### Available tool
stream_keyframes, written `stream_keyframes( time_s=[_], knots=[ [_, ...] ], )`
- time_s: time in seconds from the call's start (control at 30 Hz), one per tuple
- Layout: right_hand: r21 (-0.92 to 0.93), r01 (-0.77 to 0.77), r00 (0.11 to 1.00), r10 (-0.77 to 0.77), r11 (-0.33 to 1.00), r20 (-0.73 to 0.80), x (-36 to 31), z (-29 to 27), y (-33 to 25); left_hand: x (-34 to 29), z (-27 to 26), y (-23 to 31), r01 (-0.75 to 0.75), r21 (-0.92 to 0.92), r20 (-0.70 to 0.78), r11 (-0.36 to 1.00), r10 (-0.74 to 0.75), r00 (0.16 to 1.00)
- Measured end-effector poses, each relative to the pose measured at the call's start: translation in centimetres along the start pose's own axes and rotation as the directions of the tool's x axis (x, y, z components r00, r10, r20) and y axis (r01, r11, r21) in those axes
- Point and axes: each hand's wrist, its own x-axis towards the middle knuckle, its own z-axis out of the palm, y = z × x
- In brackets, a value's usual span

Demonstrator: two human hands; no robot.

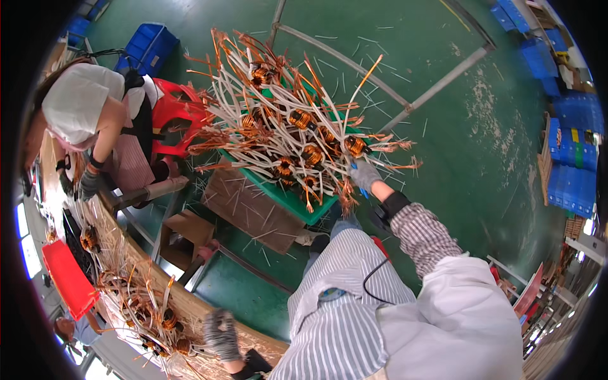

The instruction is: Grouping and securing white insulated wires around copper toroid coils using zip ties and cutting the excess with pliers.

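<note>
My right hand (363, 175), in a grey glove, is closed at the near right edge of a heaped green crate (276, 201). Its fingers meet the lower side of a copper-wound coil (356, 146) with white leads. Bits of blue show at the fingers and palm; what they belong to is unclear. More coils (301, 119) with white leads and bare copper ends fill the crate and stick out over its rim. My left hand (221, 334), also gloved, hovers by the workbench edge, fingers loosely curled with nothing visible in them. Beside it lies a bunch of similar coils (170, 318).
A co-worker (82, 104) sits at the left along the curved wooden workbench (202, 308), near a red stool (174, 117). A red tray (69, 278) rests on the bench. Metal frame bars (411, 104) stand beyond the crate. Blue bins (573, 171) are stacked far right; wire scraps litter the floor.
</note>
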Motion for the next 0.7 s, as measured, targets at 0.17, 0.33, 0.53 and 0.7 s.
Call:
stream_keyframes(
  time_s=[0.17,0.33,0.53,0.7],
  knots=[
    [-0.289,-0.048,0.998,0.055,0.956,0.016,14.8,-0.1,-2.6,-0.1,7.8,3.8,0.326,-0.022,0.25,0.945,-0.311,0.917],
    [-0.497,0.04,0.986,0.046,0.867,0.159,20.3,0.8,-6.1,-1.3,9.2,6.5,0.532,-0.029,0.225,0.846,-0.513,0.828],
    [-0.521,0.358,0.93,-0.25,0.775,0.268,17.5,-2.7,-5.4,-1.6,9.4,9.1,0.469,0.086,0.234,0.879,-0.475,0.848],
    [-0.494,0.365,0.926,-0.361,0.789,0.106,14.2,-4.9,-5.9,-0.3,9.9,9.7,0.401,0.05,0.227,0.915,-0.401,0.887]
  ],
)
